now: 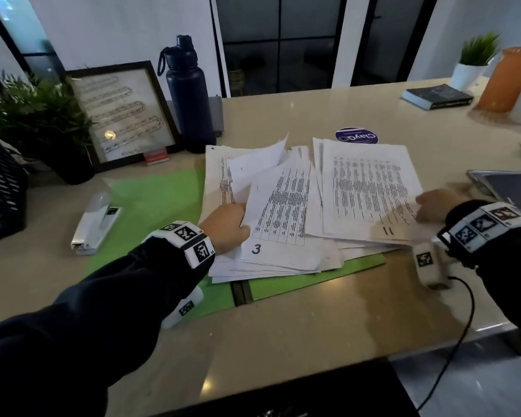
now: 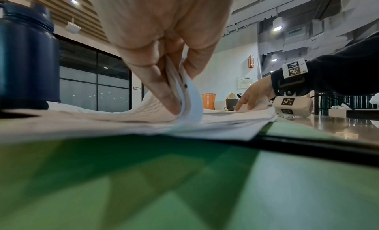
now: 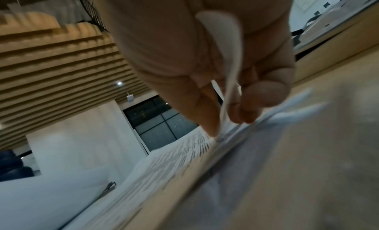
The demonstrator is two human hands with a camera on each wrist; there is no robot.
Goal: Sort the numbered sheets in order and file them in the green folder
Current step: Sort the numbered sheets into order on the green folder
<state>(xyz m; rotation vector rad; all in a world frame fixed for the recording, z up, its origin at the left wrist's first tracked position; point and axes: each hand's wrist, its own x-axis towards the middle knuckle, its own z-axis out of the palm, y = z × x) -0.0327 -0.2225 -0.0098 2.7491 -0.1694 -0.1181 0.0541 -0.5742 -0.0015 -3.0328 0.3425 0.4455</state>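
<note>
Head view, left to right: a white stapler (image 1: pixel 95 224) lies at 9 o'clock on the open green folder (image 1: pixel 151 200), whose flaps spread under the loose pile of numbered sheets (image 1: pixel 298 206) at centre. At 8 o'clock of the pile, the left hand (image 1: pixel 227 225) pinches a few curled sheets between thumb and fingers, beside the sheet marked 3 (image 1: pixel 280 218). At 3 o'clock, the right hand (image 1: pixel 433 204) nips the corner of the sheet marked 11 (image 1: pixel 370 191), fingers curled round its edge. To sort well, I judge each hand should lift one sheet only, read its number, and keep the pile square on the folder.
</note>
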